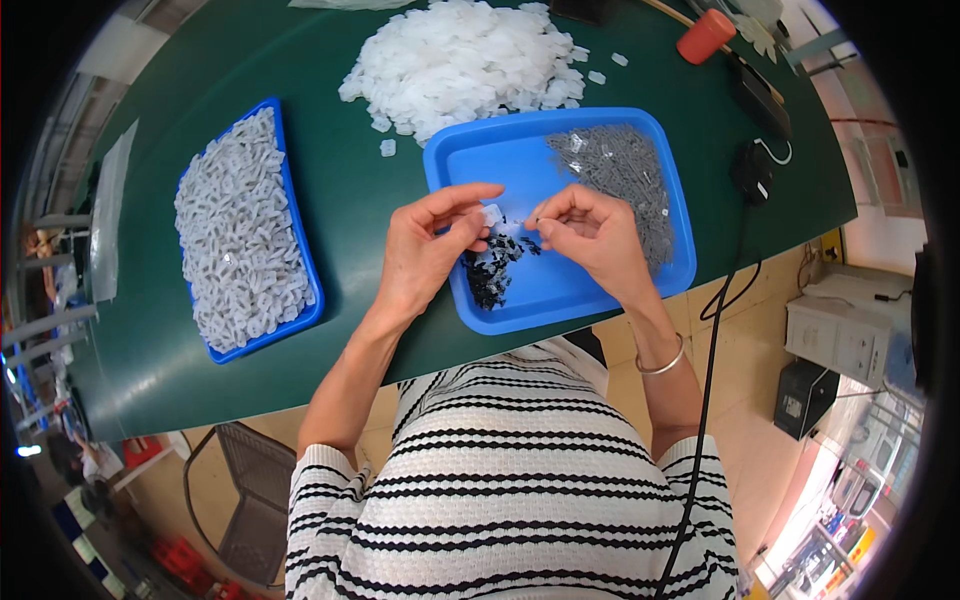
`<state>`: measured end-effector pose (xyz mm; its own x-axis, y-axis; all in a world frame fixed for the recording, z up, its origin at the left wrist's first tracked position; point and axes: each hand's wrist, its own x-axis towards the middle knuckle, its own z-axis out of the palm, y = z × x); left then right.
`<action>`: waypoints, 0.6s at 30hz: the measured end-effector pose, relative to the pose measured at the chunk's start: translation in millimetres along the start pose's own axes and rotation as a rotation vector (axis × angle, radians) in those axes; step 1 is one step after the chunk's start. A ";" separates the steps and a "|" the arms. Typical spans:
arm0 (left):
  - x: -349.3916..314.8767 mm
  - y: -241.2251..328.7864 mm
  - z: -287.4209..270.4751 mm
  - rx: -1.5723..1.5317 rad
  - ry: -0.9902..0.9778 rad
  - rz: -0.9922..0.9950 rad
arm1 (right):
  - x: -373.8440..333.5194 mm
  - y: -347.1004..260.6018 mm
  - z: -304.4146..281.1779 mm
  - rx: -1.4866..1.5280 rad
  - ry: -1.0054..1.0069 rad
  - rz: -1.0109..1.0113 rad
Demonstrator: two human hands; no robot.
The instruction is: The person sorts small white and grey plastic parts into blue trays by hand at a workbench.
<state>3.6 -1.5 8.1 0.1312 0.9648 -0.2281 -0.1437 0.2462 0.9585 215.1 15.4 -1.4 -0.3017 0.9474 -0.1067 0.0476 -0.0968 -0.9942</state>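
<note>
Over the blue tray (560, 312), my left hand (428, 240) pinches a small translucent white plastic piece (492, 214) between thumb and fingers. Close beside it on the right, my right hand (590, 235) has thumb and forefinger pressed together; whatever sits between those fingertips is too small to name. Below the hands, a heap of tiny black parts (488, 275) lies in the tray's near left part. Along the tray's right side spreads a pile of small grey parts (620, 165).
A large mound of translucent white pieces (465, 65) lies behind the tray on the green table (340, 180). To the left, a second blue tray (303, 240) is full of whitish-grey pieces (240, 240). A red cylinder (705, 37) and a black cable (712, 400) are at the right.
</note>
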 end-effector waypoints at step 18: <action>6.1 -4.3 24.3 0.077 0.044 0.059 | -9.8 1.5 6.3 0.249 0.051 -0.065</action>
<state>28.8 1.1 6.8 0.0814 0.9810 -0.1761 -0.0738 0.1822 0.9805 212.1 4.1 -1.9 -0.2478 0.9676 -0.0480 -0.2081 -0.1016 -0.9728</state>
